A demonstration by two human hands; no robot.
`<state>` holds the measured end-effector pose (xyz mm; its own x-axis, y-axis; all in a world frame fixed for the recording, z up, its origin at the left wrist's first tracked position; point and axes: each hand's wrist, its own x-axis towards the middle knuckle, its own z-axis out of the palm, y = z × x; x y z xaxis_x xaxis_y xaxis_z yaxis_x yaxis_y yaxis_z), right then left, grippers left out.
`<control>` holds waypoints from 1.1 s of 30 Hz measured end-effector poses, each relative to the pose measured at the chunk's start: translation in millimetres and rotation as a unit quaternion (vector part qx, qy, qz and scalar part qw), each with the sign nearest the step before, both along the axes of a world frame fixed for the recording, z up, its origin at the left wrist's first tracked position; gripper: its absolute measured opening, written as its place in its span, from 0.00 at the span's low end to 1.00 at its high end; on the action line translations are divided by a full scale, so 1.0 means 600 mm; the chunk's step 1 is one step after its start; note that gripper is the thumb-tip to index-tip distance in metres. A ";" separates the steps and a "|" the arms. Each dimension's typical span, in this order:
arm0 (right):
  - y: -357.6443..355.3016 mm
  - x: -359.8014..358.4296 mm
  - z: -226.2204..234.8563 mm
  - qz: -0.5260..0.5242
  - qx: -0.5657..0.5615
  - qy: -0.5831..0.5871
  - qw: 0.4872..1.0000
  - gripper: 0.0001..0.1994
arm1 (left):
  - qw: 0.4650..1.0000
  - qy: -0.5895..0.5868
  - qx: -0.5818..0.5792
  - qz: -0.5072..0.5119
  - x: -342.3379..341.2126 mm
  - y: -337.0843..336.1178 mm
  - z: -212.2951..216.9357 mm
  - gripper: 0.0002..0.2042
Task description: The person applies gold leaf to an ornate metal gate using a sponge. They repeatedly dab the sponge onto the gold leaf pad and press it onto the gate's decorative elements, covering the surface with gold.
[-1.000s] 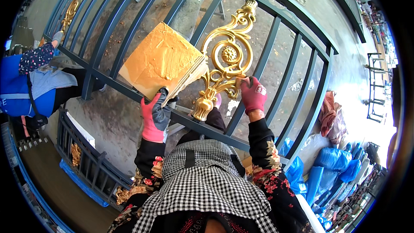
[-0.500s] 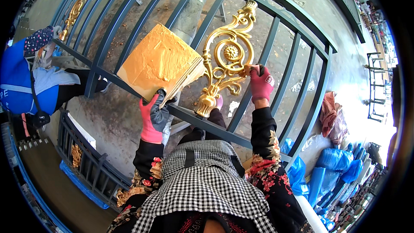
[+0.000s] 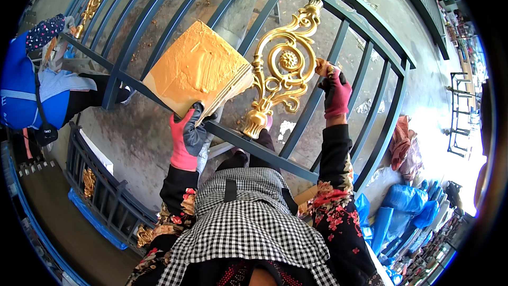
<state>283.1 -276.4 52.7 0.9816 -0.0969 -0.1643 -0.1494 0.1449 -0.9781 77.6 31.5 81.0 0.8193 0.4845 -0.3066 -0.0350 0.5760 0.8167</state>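
Note:
My left hand (image 3: pixel 189 136), in a pink and black glove, grips the lower corner of a thick square stack of sheets (image 3: pixel 200 66). Its top face is smeared with golden-orange paste. Just right of the stack, a gold scrollwork ornament (image 3: pixel 288 60) with a round rosette is set between the bars of a dark railing panel (image 3: pixel 253 153). My right hand (image 3: pixel 337 94), gloved alike, pinches a small brownish-gold wad (image 3: pixel 321 67) by the ornament's right scroll. The wad looks like cloth or sponge; whether it touches the gold cannot be made out.
At the left, a person in a blue apron (image 3: pixel 37 87) stands by the railing near another gold ornament (image 3: pixel 95 1). A second dark panel (image 3: pixel 106 188) lies low at left. Blue-wrapped bundles (image 3: pixel 405 201) and brown sheeting (image 3: pixel 400 143) are on the right.
My right hand has moved up and to the right with the wad, from the ornament's lower scroll to beside its upper round scroll. The left hand still holds the stack in nearly the same place.

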 end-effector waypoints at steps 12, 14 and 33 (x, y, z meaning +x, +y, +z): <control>0.025 -0.042 -0.082 -0.037 0.084 -0.030 0.995 0.17 | 1.000 -0.007 -0.017 0.010 -0.008 0.002 0.010 0.14; 0.025 -0.061 -0.090 -0.019 0.068 -0.032 0.997 0.18 | 1.000 -0.003 -0.022 0.007 -0.001 -0.003 0.020 0.14; 0.040 -0.262 -0.016 -0.018 0.193 0.082 0.978 0.21 | 0.999 -0.024 0.032 0.024 -0.009 0.028 -0.041 0.16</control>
<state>125.8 -252.6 43.2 0.9362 -0.0312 -0.3500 -0.2869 0.5070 -0.8128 72.0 48.2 56.6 0.8078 0.5408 -0.2344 -0.1019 0.5198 0.8482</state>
